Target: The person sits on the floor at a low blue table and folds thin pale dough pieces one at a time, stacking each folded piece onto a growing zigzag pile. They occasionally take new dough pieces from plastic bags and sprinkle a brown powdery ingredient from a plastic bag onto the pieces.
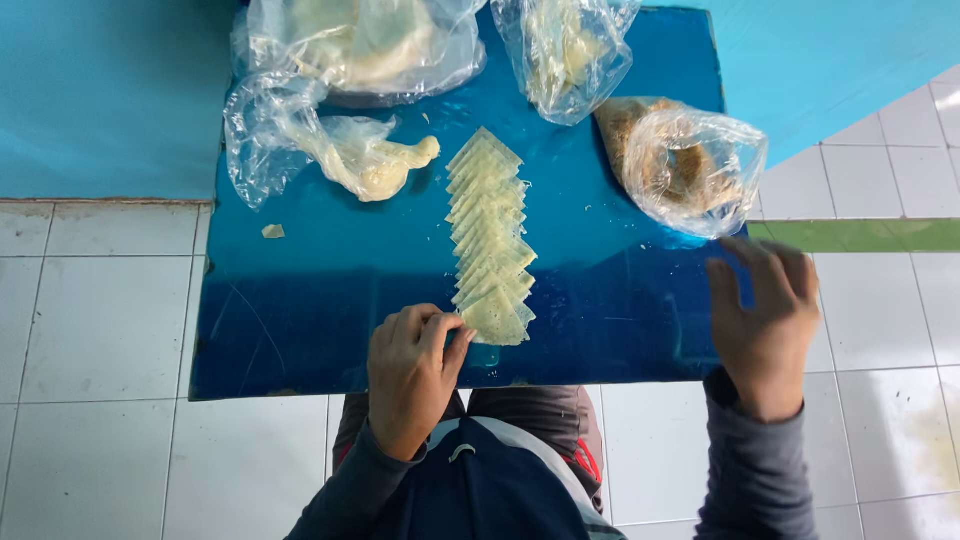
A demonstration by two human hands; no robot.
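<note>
A row of several pale, overlapping dough wrappers [489, 235] runs down the middle of a shiny blue board [320, 290]. My left hand [410, 372] rests at the near end of the row, its fingertips pinching the edge of the nearest wrapper [495, 318]. My right hand [765, 325] hovers over the board's right near corner, fingers spread and holding nothing. It is just below a clear plastic bag of brownish filling [690, 165].
Clear plastic bags of pale dough stand at the board's far edge [360, 45] [565, 50]. A twisted bag with a dough lump [355, 155] lies at the left. A small dough scrap [272, 231] sits near the left edge. White floor tiles [100, 320] surround the board.
</note>
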